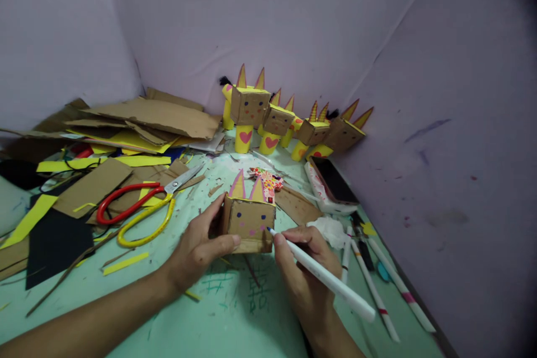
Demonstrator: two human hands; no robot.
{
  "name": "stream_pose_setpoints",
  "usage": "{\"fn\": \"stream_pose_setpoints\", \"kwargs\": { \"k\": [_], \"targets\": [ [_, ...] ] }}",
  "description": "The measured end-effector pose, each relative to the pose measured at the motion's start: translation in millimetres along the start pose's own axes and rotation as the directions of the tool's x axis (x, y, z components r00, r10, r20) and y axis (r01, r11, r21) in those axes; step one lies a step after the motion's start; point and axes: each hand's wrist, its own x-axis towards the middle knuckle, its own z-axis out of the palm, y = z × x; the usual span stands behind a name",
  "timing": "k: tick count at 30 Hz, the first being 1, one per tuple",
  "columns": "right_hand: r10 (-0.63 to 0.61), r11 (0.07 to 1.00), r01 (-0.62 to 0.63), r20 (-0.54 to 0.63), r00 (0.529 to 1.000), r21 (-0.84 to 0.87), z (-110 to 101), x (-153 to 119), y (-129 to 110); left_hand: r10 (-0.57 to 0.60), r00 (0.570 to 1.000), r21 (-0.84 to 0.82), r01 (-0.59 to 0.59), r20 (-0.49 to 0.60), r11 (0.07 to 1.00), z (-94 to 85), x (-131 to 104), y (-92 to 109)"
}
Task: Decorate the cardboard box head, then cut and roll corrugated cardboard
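A small cardboard box (251, 218) with two pointed yellow-and-pink ears faces me near the middle of the table. Two dark blue eye dots and several pink dots mark its front. My left hand (205, 243) grips the box by its left side, thumb across the lower front. Between the fingers of my right hand (308, 260) is a white marker pen (331, 279). Its blue tip is at the right part of the box's face, by a pink dot; whether it touches, I cannot tell.
Red-and-yellow scissors (145, 207) lie among cardboard and paper scraps at left. Behind stand several cardboard animal figures (250, 106) with yellow tube legs. At right are a phone (333, 179) on a white tray, crumpled tissue (329, 230) and several markers (375, 288). Walls enclose the table.
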Motion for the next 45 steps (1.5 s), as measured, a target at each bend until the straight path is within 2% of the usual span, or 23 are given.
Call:
{"fn": "stream_pose_setpoints", "kwargs": {
  "k": [24,34,37,45],
  "targets": [
    [-0.063,0.997,0.064,0.035,0.997,-0.037,-1.1,4.6,-5.5,0.012,1.000,0.028,-0.013,0.004,1.000,0.4,0.2,-1.2],
    [-0.045,0.997,0.046,0.021,0.999,-0.067,-0.9,2.3,-2.2,0.022,0.999,0.036,-0.021,-0.036,0.999,-1.5,1.0,-5.0],
    [-0.006,0.998,0.007,0.017,1.000,-0.055,-1.2,1.6,-1.0,0.014,0.999,0.035,-0.012,-0.044,0.999,-1.7,1.3,-7.0],
    [0.013,0.999,-0.013,-0.005,1.000,-0.050,-2.0,-0.2,1.8,0.008,1.000,-0.027,-0.009,-0.018,1.000,1.4,2.1,-4.3]
  ]
}}
